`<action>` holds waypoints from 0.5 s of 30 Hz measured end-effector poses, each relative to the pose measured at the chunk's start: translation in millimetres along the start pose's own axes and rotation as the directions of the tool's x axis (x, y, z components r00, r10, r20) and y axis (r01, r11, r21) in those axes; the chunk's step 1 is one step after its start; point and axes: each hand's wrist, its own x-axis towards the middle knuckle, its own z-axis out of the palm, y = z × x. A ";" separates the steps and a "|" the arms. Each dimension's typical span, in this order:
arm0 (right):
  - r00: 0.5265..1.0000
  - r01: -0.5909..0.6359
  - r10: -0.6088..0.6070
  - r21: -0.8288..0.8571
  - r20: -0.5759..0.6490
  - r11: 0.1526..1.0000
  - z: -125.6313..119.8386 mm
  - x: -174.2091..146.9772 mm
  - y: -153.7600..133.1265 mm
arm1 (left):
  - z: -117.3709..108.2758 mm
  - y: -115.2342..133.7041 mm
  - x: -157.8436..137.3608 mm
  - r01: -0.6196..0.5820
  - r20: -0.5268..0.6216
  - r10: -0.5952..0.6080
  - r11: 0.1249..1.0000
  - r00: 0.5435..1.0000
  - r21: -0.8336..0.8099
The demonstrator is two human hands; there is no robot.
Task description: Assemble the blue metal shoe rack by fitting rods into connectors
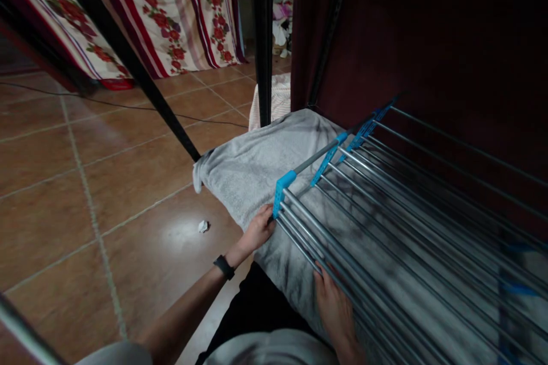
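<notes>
A drying rack (325,222) with metal rods and blue plastic joints lies across a grey blanket in front of me. My left hand (260,227), with a black band on its wrist, is closed around the rack's near left corner, just below the blue corner piece (280,185). Its fingertips are partly hidden behind that piece. Lower and to the right, my right hand (334,301) grips the rack's nearest rods, its fingers curled among them. The grey blanket (252,154) lies beneath the rack and shows between the rods.
Dark metal posts (262,40) rise at the blanket's far corners. A dark red panel (419,40) stands behind the rack. On the tiled floor (141,194) lie a crumpled white scrap (203,226) and a thin cable (141,107). A floral curtain (171,11) hangs at the back.
</notes>
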 end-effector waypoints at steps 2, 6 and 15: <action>0.999 -0.015 0.015 -0.010 -0.028 1.000 -1.0 -2.3 0.2 | 1.6 1.7 0.6 -0.010 -0.007 0.010 1.000 1.000 0.000; 0.999 -0.022 0.022 0.001 -0.024 1.000 -1.4 -6.4 1.3 | 5.2 4.4 1.8 0.039 -0.046 -0.039 0.999 0.998 0.001; 1.000 0.017 -0.016 0.015 -0.014 1.000 -2.4 -3.9 7.2 | 16.4 10.6 -1.1 0.129 -0.157 -0.133 0.991 0.979 -0.036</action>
